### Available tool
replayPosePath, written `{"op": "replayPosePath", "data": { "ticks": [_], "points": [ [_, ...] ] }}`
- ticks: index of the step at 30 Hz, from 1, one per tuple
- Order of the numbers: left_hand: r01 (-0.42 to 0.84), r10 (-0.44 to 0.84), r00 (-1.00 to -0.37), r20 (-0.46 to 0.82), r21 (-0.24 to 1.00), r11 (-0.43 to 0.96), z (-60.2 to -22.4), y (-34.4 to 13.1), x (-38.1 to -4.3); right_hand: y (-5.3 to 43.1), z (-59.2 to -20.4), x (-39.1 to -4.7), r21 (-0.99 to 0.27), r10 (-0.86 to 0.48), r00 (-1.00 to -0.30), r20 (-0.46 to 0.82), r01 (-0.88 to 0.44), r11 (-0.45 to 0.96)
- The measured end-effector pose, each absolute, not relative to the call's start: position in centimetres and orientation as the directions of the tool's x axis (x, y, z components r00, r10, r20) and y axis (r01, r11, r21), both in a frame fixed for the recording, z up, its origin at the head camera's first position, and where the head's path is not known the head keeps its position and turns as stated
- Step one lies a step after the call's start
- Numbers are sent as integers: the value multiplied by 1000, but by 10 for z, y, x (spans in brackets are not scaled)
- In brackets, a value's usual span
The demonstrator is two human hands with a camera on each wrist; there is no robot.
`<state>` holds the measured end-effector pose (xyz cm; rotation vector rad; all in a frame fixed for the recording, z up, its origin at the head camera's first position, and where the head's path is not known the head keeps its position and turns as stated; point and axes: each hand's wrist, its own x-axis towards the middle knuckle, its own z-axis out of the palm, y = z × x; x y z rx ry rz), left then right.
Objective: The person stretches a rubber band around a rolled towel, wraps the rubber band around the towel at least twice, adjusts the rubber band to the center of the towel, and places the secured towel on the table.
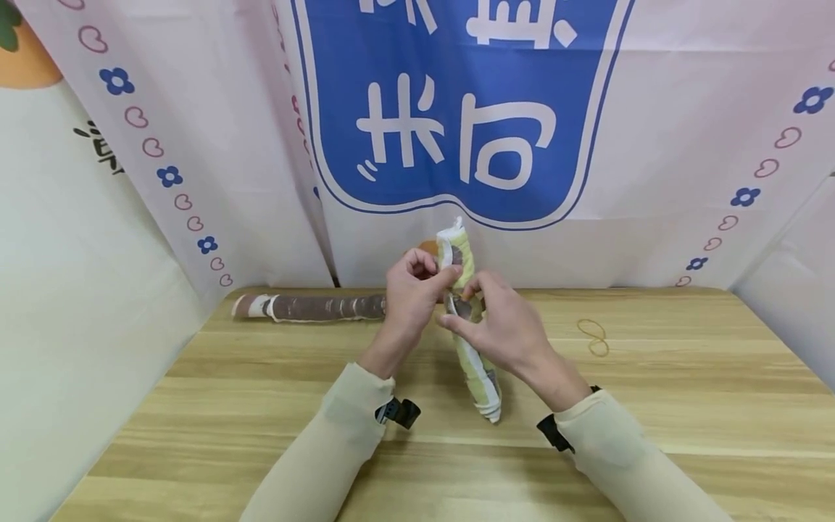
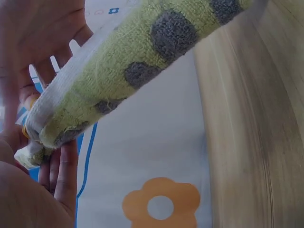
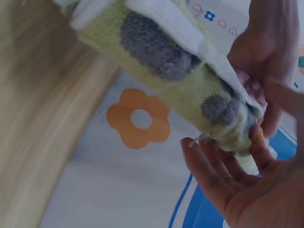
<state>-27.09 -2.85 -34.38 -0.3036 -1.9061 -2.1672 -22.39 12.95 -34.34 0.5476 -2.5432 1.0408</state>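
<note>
A rolled towel [image 1: 481, 373], pale yellow-green with grey spots and a white edge, slants upright between both hands. My left hand [image 1: 414, 290] grips it from the left near its upper part, thumb on the cloth. From the right, my right hand [image 1: 509, 322] bends its fingers and thumb at the towel's pinched-in stretch. An orange-yellow rubber band [image 2: 33, 102] shows there in the left wrist view, and a bit of the rubber band [image 3: 259, 134] lies by the thumb in the right wrist view. Fingers hide most of the band.
A brown rolled towel [image 1: 326, 308] with white stripes lies along the back left of the wooden table [image 1: 215, 435]. At the right, a loose rubber band [image 1: 605, 335] lies twisted on the tabletop. A printed cloth [image 1: 652, 159] hangs behind the table's back edge.
</note>
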Motion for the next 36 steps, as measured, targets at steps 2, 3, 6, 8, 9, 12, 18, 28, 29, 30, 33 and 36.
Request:
{"op": "replayPosePath", "data": {
  "ticks": [2, 3, 6, 8, 9, 12, 18, 28, 29, 30, 33, 36],
  "points": [
    [303, -31, -953, 301, 944, -128, -344, -29, -271, 129, -344, -224, -596, -210, -861, 464, -478, 645],
    [288, -14, -957, 289, 946, -147, -344, -30, -271, 129, -344, -225, -614, -197, -860, 471, -480, 626],
    [217, 85, -967, 240, 951, -220, -346, -33, -276, 132, -344, -227, -699, -182, -876, 447, -470, 539],
    [148, 174, -964, 203, 947, -286, -346, -36, -279, 135, -344, -229, -762, -195, -896, 400, -443, 473],
    [122, 214, -957, 193, 944, -308, -346, -37, -280, 136, -344, -231, -787, -205, -905, 373, -426, 446],
    [89, 281, -942, 186, 941, -326, -346, -41, -283, 140, -343, -234, -839, -236, -920, 312, -383, 387],
    [159, 215, -951, 220, 950, -268, -349, -43, -285, 137, -345, -235, -786, -248, -874, 419, -485, 383],
    [215, 79, -969, 234, 957, -194, -347, -36, -279, 128, -356, -230, -496, -249, -725, 642, -640, 586],
    [219, 68, -970, 235, 958, -184, -347, -36, -278, 128, -355, -230, -499, -243, -733, 636, -631, 595],
    [224, 53, -970, 237, 958, -177, -347, -36, -278, 129, -355, -229, -504, -238, -744, 625, -617, 605],
    [255, 6, -966, 259, 954, -156, -347, -35, -276, 130, -353, -228, -527, -230, -787, 572, -568, 633],
    [306, -25, -952, 305, 948, -94, -346, -33, -273, 129, -352, -226, -528, -232, -821, 521, -524, 668]
  ]
}}
